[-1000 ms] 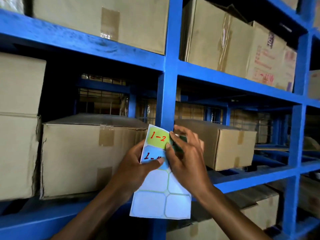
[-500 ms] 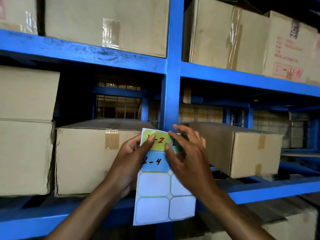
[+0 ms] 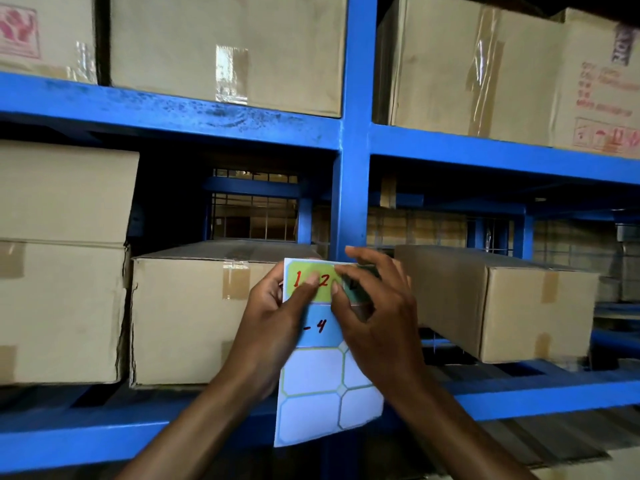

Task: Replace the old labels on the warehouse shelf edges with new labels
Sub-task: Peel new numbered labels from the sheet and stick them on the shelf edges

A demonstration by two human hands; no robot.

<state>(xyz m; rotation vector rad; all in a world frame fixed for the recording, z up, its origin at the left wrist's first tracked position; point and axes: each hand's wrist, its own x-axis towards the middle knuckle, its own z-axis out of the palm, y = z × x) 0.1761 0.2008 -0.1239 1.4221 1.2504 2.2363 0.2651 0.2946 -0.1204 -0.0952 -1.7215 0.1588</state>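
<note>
While we hold the label sheet upright in front of the blue post, our left hand grips its left edge, thumb pressed on the green label marked 1-2. Our right hand pinches a dark label at the sheet's top right corner, thumb and forefinger curled round it. Both forearms rise from below and meet at the sheet. A blue label marked 4 sits just under the green one. Boxes fill the shelf behind.
</note>
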